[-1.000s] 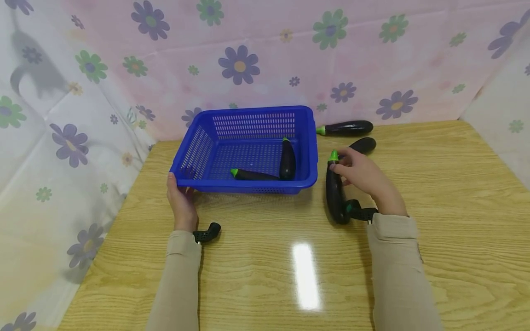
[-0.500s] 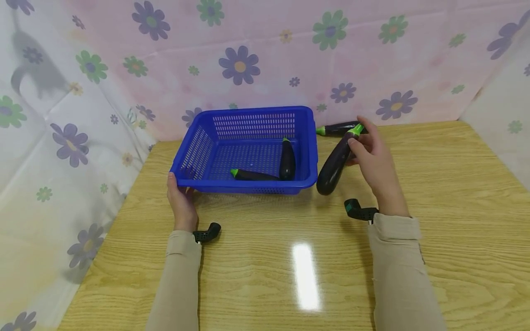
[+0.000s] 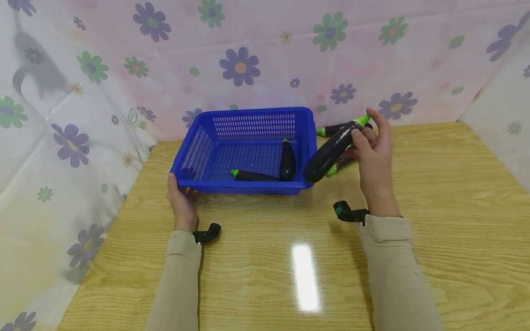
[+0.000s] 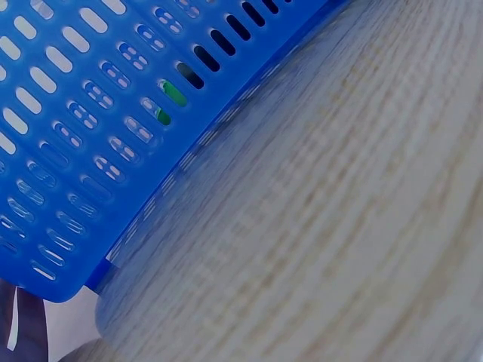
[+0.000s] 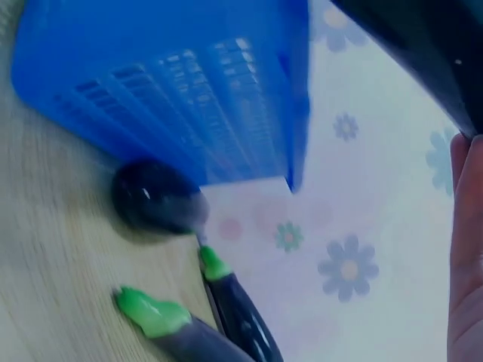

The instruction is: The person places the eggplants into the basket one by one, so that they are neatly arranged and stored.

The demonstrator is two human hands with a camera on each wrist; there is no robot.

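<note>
My right hand [image 3: 374,158] pinches an eggplant [image 3: 331,154] by its green stem end, between thumb and fingers. The eggplant hangs tilted, its fat end overlapping the right rim of the blue plastic basket [image 3: 244,183] in the head view. At the basket's front left corner my left hand [image 3: 182,207] grips the rim. Inside lie two eggplants, one pointing away [image 3: 287,161] and one along the front wall [image 3: 254,175]. The right wrist view shows the held eggplant [image 5: 430,53] at top right, beside part of the hand [image 5: 468,256].
Right of the basket, one eggplant [image 3: 329,130] lies by the back wall, and another [image 3: 342,163] lies partly behind my right hand. A dark rounded shape [image 5: 155,196] sits against the basket in the right wrist view. Flowered cloth [image 3: 281,59] hangs behind the wooden table [image 3: 256,266].
My right hand has lifted the eggplant and swung its fat end up and left to the basket's right rim. The eggplant behind it shows its green end now. My left hand stays put.
</note>
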